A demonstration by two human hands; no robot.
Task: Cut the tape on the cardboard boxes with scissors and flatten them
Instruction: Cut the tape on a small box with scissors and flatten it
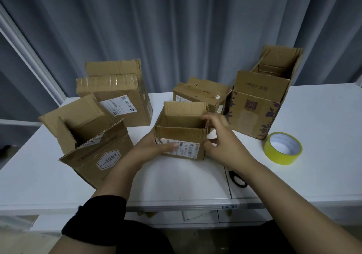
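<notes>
A small open cardboard box (184, 134) with a shipping label on its front stands upright in the middle of the white table (176, 179). My left hand (154, 146) holds its left side, thumb lying across the label. My right hand (221, 142) grips the box's right wall, fingers curled over the top corner. The black scissors (238, 179) lie on the table just under my right forearm, partly hidden by it.
Several other open boxes ring the small one: a tilted one (92, 146) at left, a taped one (117, 97) behind it, a low one (201, 95) at the back, a tall one (260, 100) at right. A yellow tape roll (283, 148) lies far right. Grey curtains hang behind.
</notes>
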